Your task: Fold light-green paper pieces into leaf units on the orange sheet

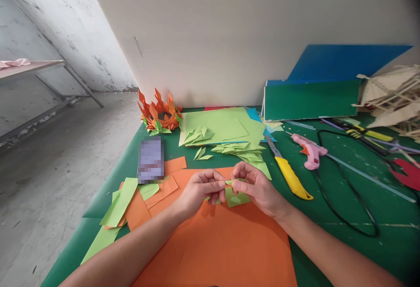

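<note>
My left hand point(205, 186) and my right hand point(251, 185) meet above a large orange paper sheet point(226, 243). Between them is a small folded green paper piece point(232, 182), pinched at one end by each thumb and fingers. Under my right hand lies a flat green paper square point(236, 198). Beyond my hands are folded green paper leaves point(198, 135), some heaped on a light green sheet point(226, 120) and a few loose in front of it. An orange and green folded-paper ring point(159, 114) with upright points stands at the back left.
Left of the orange sheet lie green and orange paper strips point(120, 204) and a blurred-out flat object point(151, 160). At right are a yellow-handled knife point(292, 177), a pink glue gun point(310, 150) with its black cord point(348, 221), and a wooden stick structure point(393, 99). A white board point(213, 37) rises behind.
</note>
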Motion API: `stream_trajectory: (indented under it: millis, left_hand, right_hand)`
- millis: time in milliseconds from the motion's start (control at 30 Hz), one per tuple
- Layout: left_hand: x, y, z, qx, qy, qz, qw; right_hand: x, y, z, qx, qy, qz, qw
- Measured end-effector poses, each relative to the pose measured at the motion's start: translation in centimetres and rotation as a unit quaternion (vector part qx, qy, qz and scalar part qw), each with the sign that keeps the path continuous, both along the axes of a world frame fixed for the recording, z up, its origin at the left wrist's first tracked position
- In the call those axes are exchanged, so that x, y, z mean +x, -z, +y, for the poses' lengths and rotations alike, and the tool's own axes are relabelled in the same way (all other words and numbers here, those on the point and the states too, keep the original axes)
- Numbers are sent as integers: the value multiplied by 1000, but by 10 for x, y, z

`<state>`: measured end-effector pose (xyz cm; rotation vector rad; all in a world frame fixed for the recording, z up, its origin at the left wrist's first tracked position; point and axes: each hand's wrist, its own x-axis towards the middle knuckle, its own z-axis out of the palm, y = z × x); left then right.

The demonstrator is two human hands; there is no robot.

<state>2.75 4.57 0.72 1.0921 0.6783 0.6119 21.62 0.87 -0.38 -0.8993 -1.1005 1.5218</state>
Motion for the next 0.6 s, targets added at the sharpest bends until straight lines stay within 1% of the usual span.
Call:
stream_trajectory:
  millis: [100,200,300,367,467,533,600]
  left_hand:
    - [1,-1,-3,22,16,0,1000]
    - [2,-2,-5,46,-3,31,998]
    - [3,-2,-5,43,-17,52,998]
    - [4,-3,-5,15,-2,39,999]
    - [7,-5,-7,-54,21,1,998]
    - [8,-5,-7,-89,20,-11,996]
    - [8,-4,-8,-100,-1,-4,995]
  right_hand:
    - [0,0,1,7,12,-9,1000]
    - [-1,-1,1,25,27,-34,999]
    - [-1,-3,-1,12,-3,-12,1000]
    - [0,-3,-1,4,-17,18,1000]
    - [3,-3,-1,-19,-44,48,998]
    - [5,-1,1,-49,-57,63,995]
    - [5,1,3,-68,-55,75,993]
